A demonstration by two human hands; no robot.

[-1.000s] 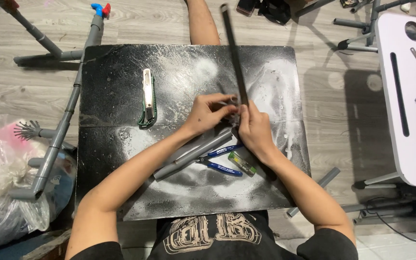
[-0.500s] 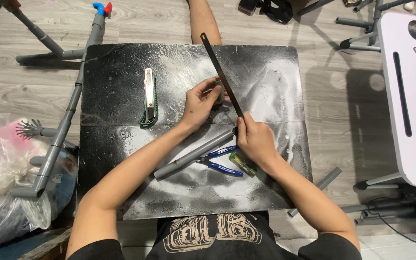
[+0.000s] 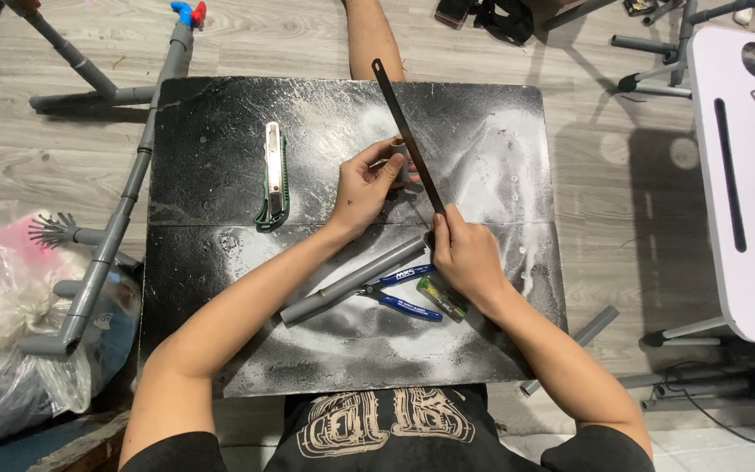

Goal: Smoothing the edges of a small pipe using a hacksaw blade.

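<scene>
1. Left of the grip: box cutter (image 3: 273, 177) lies flat on the black board (image 3: 211, 288), well apart from both hands, not moved since a second ago
2. Left hand (image 3: 364, 188) pinches a short grey pipe piece (image 3: 398, 163), fingers closed around it, holding it upright on the board; a second ago the piece was hidden under both hands, now it shows clear
3. Change: the saw blade (image 3: 408, 140) has swung from near vertical to a slant, top end leaning left past the pipe piece, blade edge touching or just beside it; reads as sawing strokes in hand, cut not seen finished
4. Right hand (image 3: 465, 258) is clenched on the blade's lower end, just right of and below the left-hand grip
5. Below the grip: long grey pipe (image 3: 351, 281) lies slanted, blue-handled pliers (image 3: 399, 293) just beside it, both untouched
</scene>
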